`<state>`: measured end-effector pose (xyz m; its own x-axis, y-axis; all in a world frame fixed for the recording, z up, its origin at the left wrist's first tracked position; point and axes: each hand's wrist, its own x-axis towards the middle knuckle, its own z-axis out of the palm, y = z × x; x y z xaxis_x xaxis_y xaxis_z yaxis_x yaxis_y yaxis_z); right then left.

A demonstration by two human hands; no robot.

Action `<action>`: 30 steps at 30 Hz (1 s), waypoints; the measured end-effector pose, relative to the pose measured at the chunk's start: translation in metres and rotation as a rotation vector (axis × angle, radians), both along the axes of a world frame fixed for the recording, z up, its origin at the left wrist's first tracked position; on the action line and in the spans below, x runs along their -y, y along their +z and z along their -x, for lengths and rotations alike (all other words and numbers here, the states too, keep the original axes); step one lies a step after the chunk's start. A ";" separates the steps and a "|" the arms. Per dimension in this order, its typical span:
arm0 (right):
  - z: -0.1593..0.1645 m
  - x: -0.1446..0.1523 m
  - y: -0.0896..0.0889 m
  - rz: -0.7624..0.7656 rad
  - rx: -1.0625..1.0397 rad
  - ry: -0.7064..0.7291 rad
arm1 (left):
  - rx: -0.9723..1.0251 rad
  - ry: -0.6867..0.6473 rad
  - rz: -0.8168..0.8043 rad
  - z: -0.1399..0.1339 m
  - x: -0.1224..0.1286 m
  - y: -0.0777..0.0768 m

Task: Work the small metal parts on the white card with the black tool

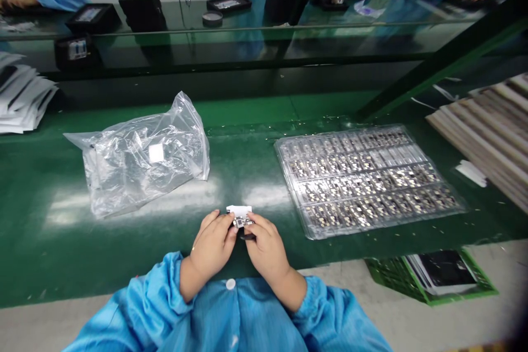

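Note:
Close to the table's front edge, my left hand (213,241) and my right hand (267,246) are closed on a small circuit board (239,222) from its two sides. Along the board's far edge runs a white strip-like piece (240,209); how it is joined to the board I cannot tell. A short black object (248,237) sticks out by my right hand's fingers, its kind too small to make out. To the right lies a clear plastic tray (311,229) with rows of similar small boards. A clear plastic bag (124,176) with a white label rests to the left.
Stacked sheets (25,102) lie at the left, and layered boards or cardboard (487,132) at the right. A green crate (396,280) stands below the table edge. Behind a green post (437,60) and raised shelf are black boxes (140,3) and co-workers in blue sleeves.

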<state>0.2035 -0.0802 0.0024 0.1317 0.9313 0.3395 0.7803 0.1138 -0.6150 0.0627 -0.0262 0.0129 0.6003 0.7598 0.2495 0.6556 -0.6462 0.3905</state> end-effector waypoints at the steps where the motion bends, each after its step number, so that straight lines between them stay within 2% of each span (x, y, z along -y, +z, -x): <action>1: 0.000 0.000 0.000 0.009 -0.005 0.004 | 0.004 -0.004 0.002 0.000 0.000 0.000; 11: -0.003 0.001 -0.003 -0.002 -0.044 0.016 | 0.060 -0.034 0.033 0.000 -0.001 0.002; 15: -0.004 -0.001 0.000 0.042 -0.162 0.010 | 0.080 -0.053 0.061 0.000 -0.003 0.004; 17: -0.005 -0.004 0.005 0.141 -0.281 -0.024 | 0.093 -0.062 0.060 0.000 -0.004 0.005; 20: -0.006 -0.008 0.018 0.408 -0.474 -0.097 | 0.110 -0.061 0.042 0.001 -0.004 0.005; 23: -0.009 -0.012 0.030 0.637 -0.581 -0.099 | 0.104 -0.022 -0.003 0.007 0.001 0.007; 28: -0.016 -0.018 0.043 0.783 -0.594 -0.001 | 0.125 0.043 -0.316 0.023 0.011 0.011; 30: -0.016 -0.021 0.046 0.829 -0.622 0.049 | 0.060 0.013 -0.350 0.027 0.011 0.011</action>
